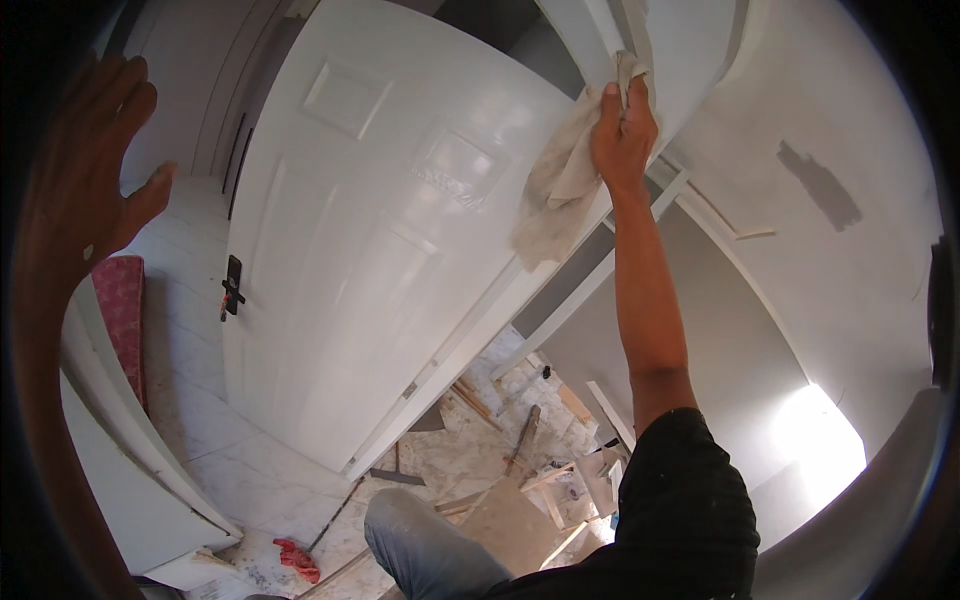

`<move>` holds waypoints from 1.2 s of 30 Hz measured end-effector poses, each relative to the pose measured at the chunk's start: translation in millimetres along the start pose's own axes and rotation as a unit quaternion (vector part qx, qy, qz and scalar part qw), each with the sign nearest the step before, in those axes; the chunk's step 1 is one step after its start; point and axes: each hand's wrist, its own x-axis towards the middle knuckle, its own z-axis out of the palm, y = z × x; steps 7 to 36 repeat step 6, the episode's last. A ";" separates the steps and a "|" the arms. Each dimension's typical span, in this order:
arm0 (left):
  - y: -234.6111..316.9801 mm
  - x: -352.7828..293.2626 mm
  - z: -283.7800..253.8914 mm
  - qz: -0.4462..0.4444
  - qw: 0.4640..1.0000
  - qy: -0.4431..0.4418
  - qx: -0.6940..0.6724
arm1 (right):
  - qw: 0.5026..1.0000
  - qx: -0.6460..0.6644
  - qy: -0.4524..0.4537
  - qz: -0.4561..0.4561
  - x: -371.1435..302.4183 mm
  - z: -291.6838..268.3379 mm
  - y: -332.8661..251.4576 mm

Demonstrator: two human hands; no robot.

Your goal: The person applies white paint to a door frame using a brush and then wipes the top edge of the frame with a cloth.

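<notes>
My right hand [625, 150] is stretched up at the top of the view, its fingers closed on a crumpled beige cloth [562, 200]. Part of the cloth lies against the white door frame [588, 35], while the rest hangs down beside the door. A white panelled door [350, 220] stands ajar to the left, with a black handle [233, 285] near its far edge. At the far left my left hand [105, 160] is raised, thumb and fingers apart, with nothing visible in it. Whether its fingertips touch anything, I cannot tell.
Wood offcuts [548, 495] and boards litter the marble-patterned floor [270, 455] below. A red rag [297, 560] lies near the bottom left. Behind my left arm is a dark red padded piece [122, 320]. A pale wall [820, 120] with a grey patch rises at right.
</notes>
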 end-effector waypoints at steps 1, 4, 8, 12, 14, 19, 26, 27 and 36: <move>1.7 -0.9 2.9 -0.004 1.000 0.009 0.000 | 1.000 0.011 -0.002 0.000 1.9 2.2 -1.7; -0.1 -2.5 1.8 -0.011 1.000 0.004 0.005 | 0.999 0.032 -0.003 -0.018 15.6 14.0 -19.6; 0.4 -2.1 1.3 -0.014 1.000 -0.001 0.002 | 0.998 0.021 -0.009 -0.055 27.3 20.9 -21.7; 0.4 -2.1 1.3 -0.014 1.000 -0.001 0.002 | 0.998 0.021 -0.009 -0.055 27.3 20.9 -21.7; 0.4 -2.1 1.3 -0.014 1.000 -0.001 0.002 | 0.998 0.021 -0.009 -0.055 27.3 20.9 -21.7; 0.4 -2.1 1.3 -0.014 1.000 -0.001 0.002 | 0.998 0.021 -0.009 -0.055 27.3 20.9 -21.7; 0.4 -2.1 1.3 -0.014 1.000 -0.001 0.002 | 0.998 0.021 -0.009 -0.055 27.3 20.9 -21.7; 0.4 -2.1 1.3 -0.014 1.000 -0.001 0.002 | 0.998 0.021 -0.009 -0.055 27.3 20.9 -21.7; 0.4 -2.1 1.3 -0.014 1.000 -0.001 0.002 | 0.998 0.021 -0.009 -0.055 27.3 20.9 -21.7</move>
